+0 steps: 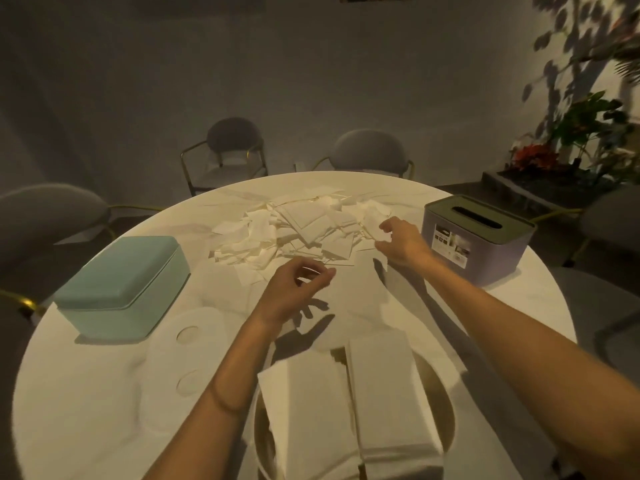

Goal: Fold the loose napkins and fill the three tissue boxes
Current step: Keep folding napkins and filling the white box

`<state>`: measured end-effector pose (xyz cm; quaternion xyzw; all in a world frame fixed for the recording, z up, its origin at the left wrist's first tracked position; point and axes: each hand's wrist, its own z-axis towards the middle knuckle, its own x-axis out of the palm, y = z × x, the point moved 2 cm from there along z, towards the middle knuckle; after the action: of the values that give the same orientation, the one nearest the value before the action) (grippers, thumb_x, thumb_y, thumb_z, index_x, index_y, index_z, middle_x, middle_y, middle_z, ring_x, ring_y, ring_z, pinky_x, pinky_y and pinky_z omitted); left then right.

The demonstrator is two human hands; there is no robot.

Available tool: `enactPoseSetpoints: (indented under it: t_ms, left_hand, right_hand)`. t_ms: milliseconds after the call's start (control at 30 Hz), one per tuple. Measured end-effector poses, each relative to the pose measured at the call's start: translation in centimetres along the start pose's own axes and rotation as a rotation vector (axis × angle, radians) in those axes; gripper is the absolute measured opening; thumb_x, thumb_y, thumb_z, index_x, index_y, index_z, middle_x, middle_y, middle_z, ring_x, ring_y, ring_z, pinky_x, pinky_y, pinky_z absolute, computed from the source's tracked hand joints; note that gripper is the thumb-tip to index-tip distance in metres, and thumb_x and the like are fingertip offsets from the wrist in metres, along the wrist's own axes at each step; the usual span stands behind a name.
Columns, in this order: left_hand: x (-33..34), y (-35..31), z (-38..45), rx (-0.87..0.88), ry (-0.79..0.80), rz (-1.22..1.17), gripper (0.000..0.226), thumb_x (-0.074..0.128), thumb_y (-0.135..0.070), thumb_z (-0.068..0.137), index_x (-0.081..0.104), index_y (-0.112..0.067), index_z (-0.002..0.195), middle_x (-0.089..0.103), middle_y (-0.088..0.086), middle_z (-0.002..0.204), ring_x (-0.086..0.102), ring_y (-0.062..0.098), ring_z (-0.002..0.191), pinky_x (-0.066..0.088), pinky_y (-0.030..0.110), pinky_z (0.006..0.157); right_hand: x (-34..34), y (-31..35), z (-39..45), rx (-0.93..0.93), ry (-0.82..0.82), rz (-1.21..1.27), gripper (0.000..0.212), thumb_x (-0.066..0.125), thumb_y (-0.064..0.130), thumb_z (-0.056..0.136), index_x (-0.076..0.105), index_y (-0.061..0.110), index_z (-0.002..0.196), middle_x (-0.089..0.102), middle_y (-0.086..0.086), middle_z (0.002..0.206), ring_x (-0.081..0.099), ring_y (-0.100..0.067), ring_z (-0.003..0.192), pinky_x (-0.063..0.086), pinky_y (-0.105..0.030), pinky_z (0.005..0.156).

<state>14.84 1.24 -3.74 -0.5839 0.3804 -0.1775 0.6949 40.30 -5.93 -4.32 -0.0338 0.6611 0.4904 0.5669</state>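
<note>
A heap of loose white napkins [304, 230] lies on the far middle of the round white table [86, 410]. My right hand [401, 244] pinches one napkin [382, 262] at the heap's right edge, and a corner hangs below the fingers. My left hand [294, 292], fingers curled with thumb and forefinger together, seems to grip the same sheet's near edge. A teal box [121, 289] with its lid down stands at the left. A grey box [478, 237] with a slotted dark lid stands at the right. Two stacks of folded napkins [349, 410] sit in an oval container at the front.
A white oval lid [183, 362] with two round dimples lies flat at the front left, beside the stacks. Grey chairs [367, 150] ring the table's far side and left. Potted plants [571, 140] stand at the back right.
</note>
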Motion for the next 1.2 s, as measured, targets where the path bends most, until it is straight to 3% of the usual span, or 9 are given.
enactPoseSetpoints:
  t_ms: [133,233,367,500,667,833,933,1133,1200]
  left_hand:
    - [1.1,3.2,3.0,-0.034,-0.121,-0.185,0.024,0.075,-0.031,0.093,0.071,-0.011,0.106,0.075,0.01,0.095,0.066,0.016,0.063,0.047,0.032,0.055]
    - [1.6,4.1,4.0,0.012,-0.173,-0.263,0.018,0.072,-0.027,0.096,0.072,-0.012,0.104,0.074,0.003,0.088,0.064,0.013,0.067,0.054,0.031,0.064]
    - [1.5,4.4,4.8,0.07,-0.147,-0.366,0.022,0.07,-0.025,0.097,0.071,-0.005,0.105,0.07,0.008,0.087,0.06,0.018,0.065,0.061,0.044,0.071]
    - [1.5,4.7,4.9,0.077,-0.142,-0.404,0.023,0.068,-0.025,0.099,0.071,-0.004,0.106,0.07,0.008,0.086,0.06,0.022,0.069,0.058,0.033,0.066]
    - [1.4,4.6,4.8,0.069,-0.136,-0.436,0.026,0.066,-0.028,0.099,0.07,-0.004,0.107,0.07,0.008,0.086,0.059,0.03,0.074,0.059,0.037,0.068]
    - [1.4,4.5,4.6,0.045,-0.143,-0.495,0.026,0.066,-0.027,0.1,0.069,-0.002,0.108,0.069,0.006,0.086,0.056,0.031,0.071,0.052,0.048,0.075]
    - [1.2,4.5,4.5,0.049,-0.142,-0.502,0.026,0.066,-0.029,0.1,0.07,-0.005,0.107,0.07,0.005,0.087,0.058,0.031,0.07,0.051,0.051,0.077]
    - [1.1,4.7,4.5,0.055,-0.148,-0.51,0.022,0.065,-0.028,0.101,0.069,-0.007,0.109,0.07,0.012,0.094,0.058,0.035,0.076,0.05,0.044,0.071]
    - [1.1,4.8,4.5,0.045,-0.138,-0.518,0.024,0.064,-0.029,0.101,0.068,-0.007,0.11,0.07,0.016,0.097,0.058,0.036,0.077,0.05,0.039,0.064]
  right_hand:
    - [1.9,-0.7,3.4,-0.008,0.014,-0.003,0.06,0.073,0.019,0.093,0.046,0.013,0.146,0.05,-0.01,0.148,0.053,-0.029,0.13,0.047,-0.038,0.105]
    - [2.9,-0.8,5.1,-0.053,0.062,-0.154,0.069,0.075,0.03,0.091,0.04,0.016,0.149,0.049,-0.011,0.149,0.052,-0.033,0.129,0.047,-0.042,0.105]
    - [3.9,-1.2,7.3,-0.063,0.075,-0.211,0.064,0.067,0.036,0.095,0.04,0.018,0.15,0.051,-0.01,0.149,0.053,-0.034,0.129,0.046,-0.045,0.107]
    - [4.3,-1.8,8.1,-0.131,-0.03,-0.246,0.032,0.053,0.03,0.103,0.059,0.022,0.134,0.067,-0.013,0.128,0.062,-0.038,0.111,0.05,-0.042,0.092]
    - [3.5,-2.6,7.5,-0.079,-0.138,-0.258,0.034,0.049,0.009,0.102,0.069,0.023,0.126,0.072,-0.015,0.11,0.066,-0.037,0.095,0.051,-0.037,0.076]
    - [1.7,-0.8,4.2,-0.066,-0.236,0.016,0.019,0.055,0.017,0.101,0.07,0.009,0.108,0.071,-0.012,0.097,0.065,-0.033,0.087,0.055,-0.046,0.076]
    - [0.4,0.4,1.3,-0.102,-0.245,0.159,0.024,0.053,0.02,0.104,0.069,0.01,0.119,0.067,-0.002,0.102,0.063,-0.024,0.093,0.055,-0.043,0.08]
    - [-0.7,1.5,-3.9,0.044,-0.029,0.597,0.025,0.059,0.027,0.102,0.061,0.023,0.127,0.068,0.001,0.113,0.065,-0.014,0.094,0.052,-0.029,0.069]
    - [-1.4,2.0,-5.2,0.067,0.097,0.713,0.017,0.062,0.028,0.1,0.063,0.03,0.117,0.07,0.006,0.109,0.069,-0.009,0.087,0.054,-0.025,0.065]
